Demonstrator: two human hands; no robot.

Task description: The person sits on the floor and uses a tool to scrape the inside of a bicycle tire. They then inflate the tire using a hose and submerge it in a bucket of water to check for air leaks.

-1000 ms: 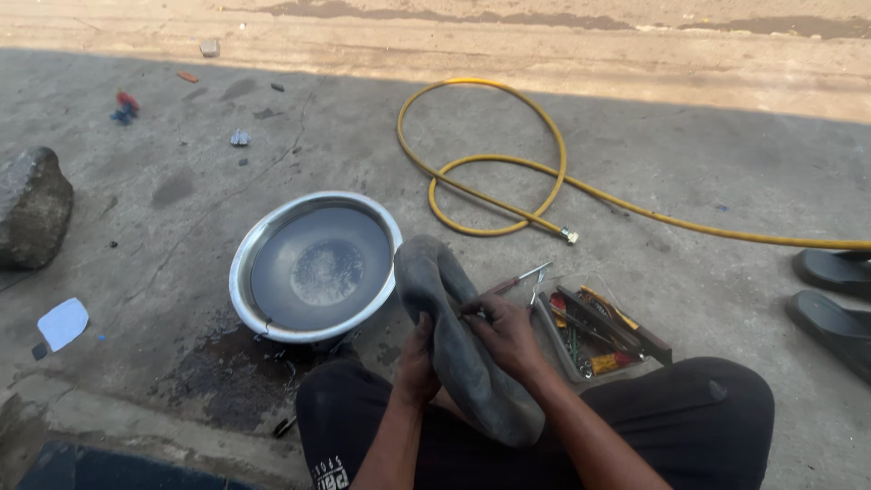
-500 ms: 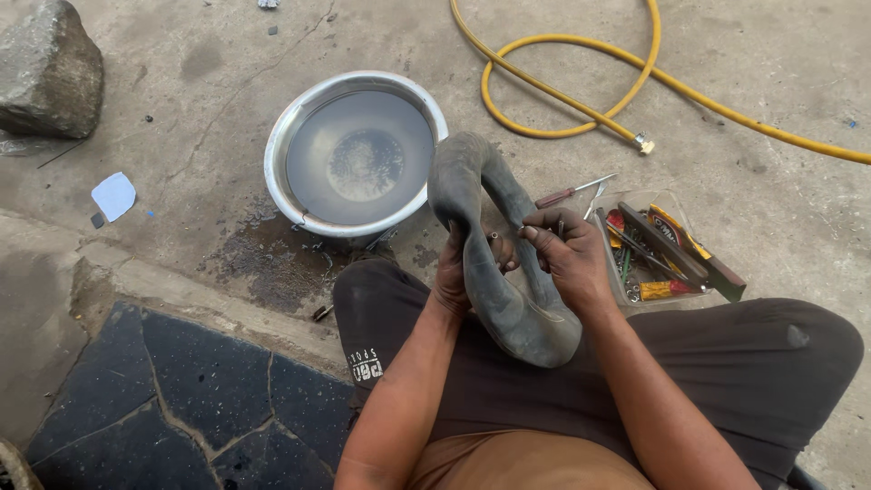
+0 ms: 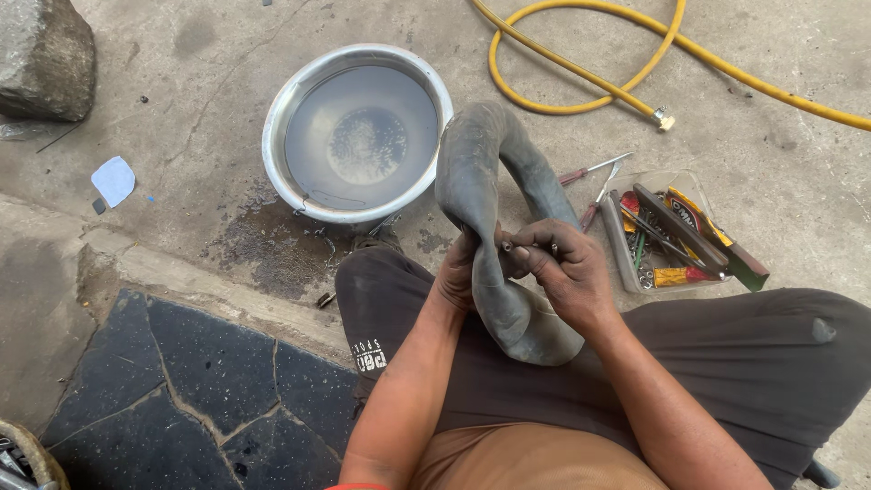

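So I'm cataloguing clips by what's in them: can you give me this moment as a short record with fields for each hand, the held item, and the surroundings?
left hand: left hand grips the grey rubber inner tube from the left
right hand: right hand pinches a small metal valve stem on the tube
held item: tube folded into a loop, resting on the lap
in front: round steel basin of water on concrete
to the right: clear plastic tray of tools, two screwdrivers beside it
beyond: yellow hose
far left: grey rock
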